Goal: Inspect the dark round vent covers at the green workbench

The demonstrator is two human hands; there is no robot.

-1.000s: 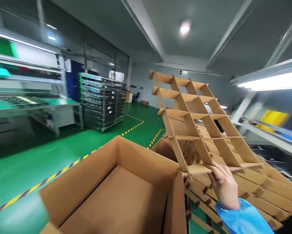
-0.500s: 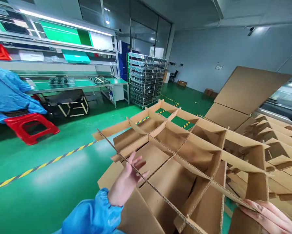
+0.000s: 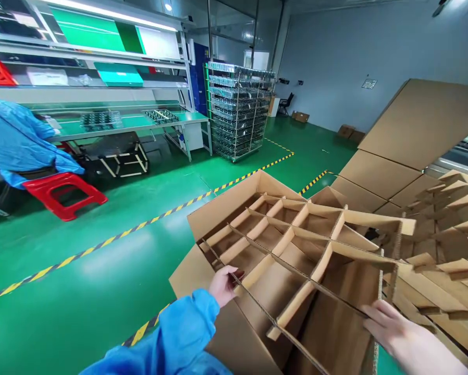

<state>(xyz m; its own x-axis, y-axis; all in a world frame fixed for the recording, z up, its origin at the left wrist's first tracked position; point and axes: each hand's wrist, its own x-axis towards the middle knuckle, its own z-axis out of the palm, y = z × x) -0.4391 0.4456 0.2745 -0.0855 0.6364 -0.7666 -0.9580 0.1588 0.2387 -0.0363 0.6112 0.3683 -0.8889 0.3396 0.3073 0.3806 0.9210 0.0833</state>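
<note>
Cardboard divider (image 3: 302, 291) now down in the carton (image 3: 234, 208)

You have the divider sitting in the carton's mouth, its far cells sunk below the rim; half a second ago it hung tilted above the box and hid most of it. Its near right corner stands higher than the carton walls, and you can't tell from this view whether it has reached the bottom. Your left hand (image 3: 224, 285), spread wide a moment ago, now has its fingers curled around the near left edge, clamped on the cardboard. Your right hand (image 3: 398, 325) is at the right edge with its fingers extended, touching or just beside the cardboard; whether it grips, you can't tell. The two hands are well apart, with the divider between them.

Your blue sleeve (image 3: 167, 333) covers the left forearm. To the right, a stack of slotted cardboard dividers (image 3: 453, 234) lies beside the carton, below a flat cardboard sheet (image 3: 425, 122). Beyond, yellow-and-black tape (image 3: 101, 242) crosses the green floor, and a red stool (image 3: 64, 194) stands by a person in a blue smock (image 3: 19, 140).
</note>
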